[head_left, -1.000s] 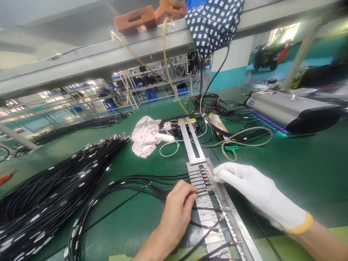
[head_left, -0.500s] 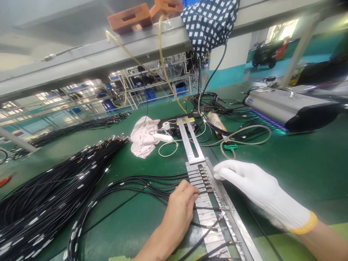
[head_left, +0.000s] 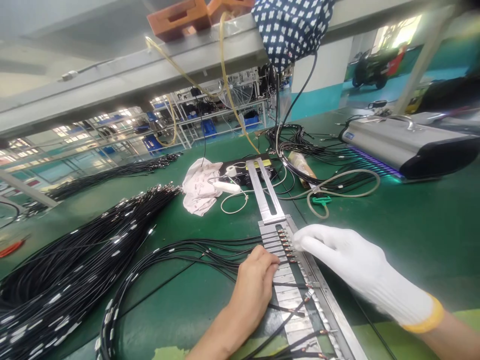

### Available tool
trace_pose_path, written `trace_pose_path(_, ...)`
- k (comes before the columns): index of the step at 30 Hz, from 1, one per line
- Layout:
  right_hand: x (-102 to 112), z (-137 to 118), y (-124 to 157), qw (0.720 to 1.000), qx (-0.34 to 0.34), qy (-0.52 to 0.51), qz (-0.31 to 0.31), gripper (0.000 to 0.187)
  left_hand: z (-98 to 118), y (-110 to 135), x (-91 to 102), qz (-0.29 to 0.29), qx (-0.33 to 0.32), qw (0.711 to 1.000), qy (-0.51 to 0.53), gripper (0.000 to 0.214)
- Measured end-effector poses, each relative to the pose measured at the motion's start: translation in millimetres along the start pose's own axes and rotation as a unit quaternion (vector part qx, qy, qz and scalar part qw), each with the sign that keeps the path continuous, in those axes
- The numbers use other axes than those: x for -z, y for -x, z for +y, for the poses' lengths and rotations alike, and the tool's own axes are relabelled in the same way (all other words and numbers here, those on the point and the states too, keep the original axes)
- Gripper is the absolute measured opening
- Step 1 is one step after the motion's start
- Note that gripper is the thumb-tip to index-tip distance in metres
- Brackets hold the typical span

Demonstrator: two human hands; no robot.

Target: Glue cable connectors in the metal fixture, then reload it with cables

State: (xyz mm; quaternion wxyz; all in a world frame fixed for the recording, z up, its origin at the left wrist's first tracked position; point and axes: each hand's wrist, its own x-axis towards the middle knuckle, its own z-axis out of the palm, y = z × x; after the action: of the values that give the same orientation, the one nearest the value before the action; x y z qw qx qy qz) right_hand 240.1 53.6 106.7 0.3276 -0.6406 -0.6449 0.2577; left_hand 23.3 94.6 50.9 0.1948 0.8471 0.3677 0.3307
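At a green tabletop [head_left: 412, 215], a bare left hand [head_left: 255, 280] presses its curled-together fingers onto black cables [head_left: 210, 252] laid across a slotted metal fixture [head_left: 268, 200]. The white-gloved right hand [head_left: 348, 262] rests on the fixture's right edge, fingers together, its grip impossible to tell.

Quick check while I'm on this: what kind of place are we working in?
Most likely a factory cable-assembly bench. There are big bundles of black cables on a green bench top, a slotted metal fixture holding connector ends, and rows of racks behind.
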Motion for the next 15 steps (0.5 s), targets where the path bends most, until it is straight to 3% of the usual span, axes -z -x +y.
trace_pose_path(3, -7.0, -1.2, 1.8, 0.998, 0.022, 0.049, -0.019, 0.050, 0.2, 0.3, -2.0, 0.004, -0.005, 1.000, 0.000, 0.019)
trace_pose_path(6, -21.6, 8.8, 2.4, 0.986, 0.132, 0.105, 0.010, 0.042, 2.4, 1.1, -3.7, 0.012, -0.013, 1.000, -0.007, 0.021)
trace_pose_path(9, -41.3, 29.3, 2.2, 0.933, 0.296, 0.171, 0.109, 0.039, 4.8, 1.4, -5.9, 0.019, -0.017, 0.999, -0.030, 0.022)
trace_pose_path(11, -53.1, 42.3, 2.3, 0.891, 0.363, 0.225, 0.151, 0.035, 5.6, 1.3, -7.6, 0.016, -0.014, 0.999, -0.050, 0.022)
trace_pose_path(13, -60.4, 49.8, 3.5, 0.865, 0.387, 0.274, 0.163, 0.031, 6.5, 1.2, -8.6, 0.002, -0.004, 0.997, -0.075, 0.022)
trace_pose_path(15, -61.4, 50.4, 5.8, 0.859, 0.381, 0.312, 0.140, 0.026, 9.1, 1.6, -8.0, -0.017, 0.004, 0.994, -0.108, 0.022)
